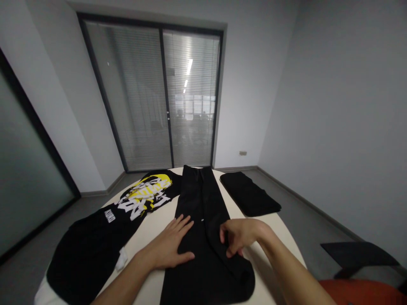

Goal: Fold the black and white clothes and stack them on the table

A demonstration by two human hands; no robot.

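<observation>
A pair of black trousers (200,203) lies lengthwise down the middle of a white round table (155,224). My left hand (171,245) rests flat on the trousers' left edge, fingers spread. My right hand (237,237) is curled, its fingers pinching the fabric at the trousers' right edge. A black T-shirt with a yellow and white print (127,212) lies spread to the left of the trousers. A folded black garment (249,192) sits to the right.
A white cloth (122,258) peeks out from under the T-shirt. A dark chair (359,254) and something orange-red (365,292) stand at the lower right. Glass doors with blinds (165,97) close the far wall.
</observation>
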